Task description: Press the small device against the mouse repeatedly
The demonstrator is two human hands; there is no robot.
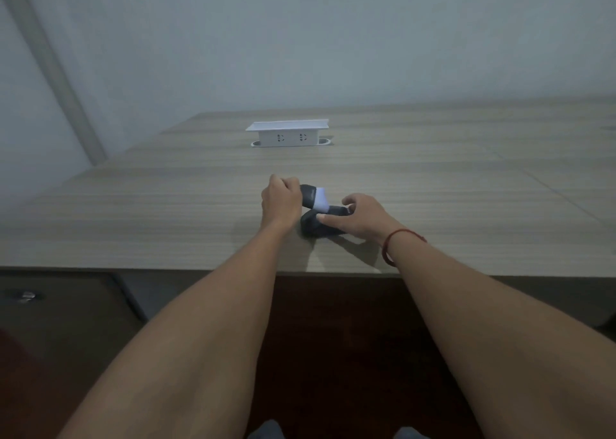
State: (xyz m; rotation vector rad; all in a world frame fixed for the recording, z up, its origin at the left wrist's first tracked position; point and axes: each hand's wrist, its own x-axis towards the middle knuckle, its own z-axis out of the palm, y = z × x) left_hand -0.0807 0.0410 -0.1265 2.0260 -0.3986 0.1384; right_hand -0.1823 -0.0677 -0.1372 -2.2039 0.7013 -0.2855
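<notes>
- Sock (pixel 316 202), dark grey with a white band, lies on the desk (pixel 166 212), well in front of the socket box (pixel 288 133).
- Left hand (pixel 281 198) curls round its far end.
- Right hand (pixel 361 217) pinches the near end, probably rolled up.

The sock (pixel 316 202) was dark grey with a white band. The table (pixel 166 205) showed pale wood grain. The socket box (pixel 287 133) was white, the wrist string (pixel 393 238) red.
</notes>
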